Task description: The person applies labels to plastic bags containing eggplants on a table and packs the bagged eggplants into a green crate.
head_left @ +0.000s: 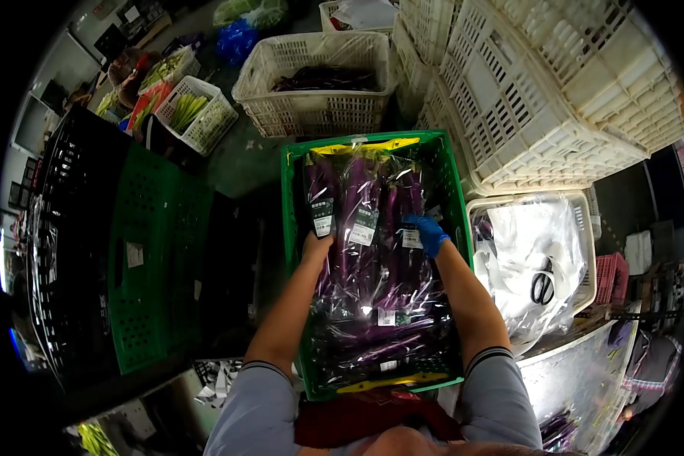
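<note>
A green crate (289, 182) in front of me holds several clear plastic bags of long purple eggplants with white labels. At the left side of the crate, my left hand (318, 246) is closed on a bag of eggplants (321, 182); its fingertips are hidden by the bag and label. My right hand (429, 234), in a blue glove, grips another bag of eggplants (410, 186) at the right, beside its label. Between the hands lies a middle bag of eggplants (357, 197). More bagged eggplants (380, 346) lie crosswise near the crate's front end.
Beyond the crate stands a white basket (311, 114) with dark eggplants inside. Tall stacked white crates (501, 99) rise at the right. Below them, a white bin (589, 251) holds plastic bags and black-handled scissors (543, 283). Black and green crates (152, 258) stand at the left.
</note>
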The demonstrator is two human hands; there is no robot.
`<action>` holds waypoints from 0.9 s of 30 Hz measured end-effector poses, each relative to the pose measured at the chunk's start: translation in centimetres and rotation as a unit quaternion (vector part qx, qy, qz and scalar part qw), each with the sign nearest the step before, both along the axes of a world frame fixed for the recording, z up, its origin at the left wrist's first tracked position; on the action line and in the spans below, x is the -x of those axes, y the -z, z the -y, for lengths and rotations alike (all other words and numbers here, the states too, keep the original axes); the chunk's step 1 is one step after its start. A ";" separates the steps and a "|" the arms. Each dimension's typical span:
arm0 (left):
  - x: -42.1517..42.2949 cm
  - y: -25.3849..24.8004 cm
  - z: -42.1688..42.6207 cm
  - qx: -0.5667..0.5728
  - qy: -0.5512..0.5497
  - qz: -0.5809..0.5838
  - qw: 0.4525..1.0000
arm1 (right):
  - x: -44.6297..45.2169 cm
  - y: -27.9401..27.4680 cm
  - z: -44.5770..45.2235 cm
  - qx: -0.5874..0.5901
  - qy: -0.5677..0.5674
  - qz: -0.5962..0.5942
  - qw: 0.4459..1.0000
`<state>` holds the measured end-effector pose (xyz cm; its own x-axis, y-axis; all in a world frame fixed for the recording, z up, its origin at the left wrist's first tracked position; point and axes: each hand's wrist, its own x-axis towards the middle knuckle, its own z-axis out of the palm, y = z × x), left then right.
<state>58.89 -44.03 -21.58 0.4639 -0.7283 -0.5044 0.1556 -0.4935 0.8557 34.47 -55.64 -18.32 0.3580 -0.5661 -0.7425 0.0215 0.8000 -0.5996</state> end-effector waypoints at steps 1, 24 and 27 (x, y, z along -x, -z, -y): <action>0.1 -0.6 -0.5 0.016 -0.008 -0.027 0.999 | 1.0 -0.6 0.0 0.002 0.000 -0.012 1.000; 0.2 0.6 -2.6 -0.107 -0.080 0.127 0.983 | -6.2 2.1 -10.7 0.623 -0.312 -0.275 0.663; 1.2 2.3 -5.8 0.003 -0.068 0.183 0.981 | -5.0 -2.1 -13.3 0.494 -0.343 -0.342 0.722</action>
